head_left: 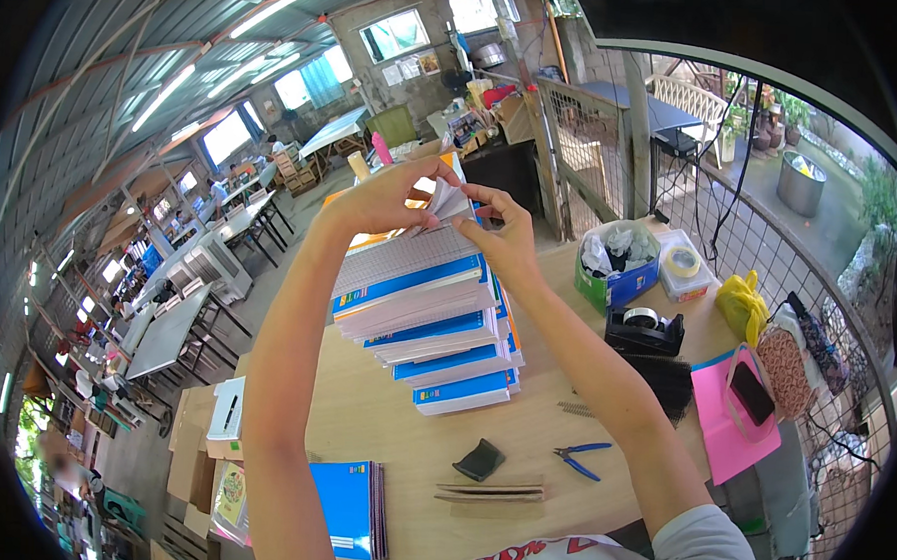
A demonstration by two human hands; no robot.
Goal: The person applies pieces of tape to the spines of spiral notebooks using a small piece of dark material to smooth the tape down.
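A tall stack of blue-covered books (408,296) with white page edges rises from the table in front of me. At its top, white paper sheets (444,202) are bent up and fanned. My left hand (380,199) is closed with fingers and thumb curled around these sheets from the left. From the right, my right hand (503,234) pinches the edge of the same sheets. Both forearms reach up on either side of the stack. Part of the sheets is hidden behind my fingers.
On the table (421,444) lie blue-handled pliers (583,461), a black piece (480,460), brown strips (489,493) and bound blue notebooks (343,511). To the right are a tape dispenser (646,334), black coils (654,384), a box of plastic bags (619,277) and a phone (752,395) on a pink folder (727,444).
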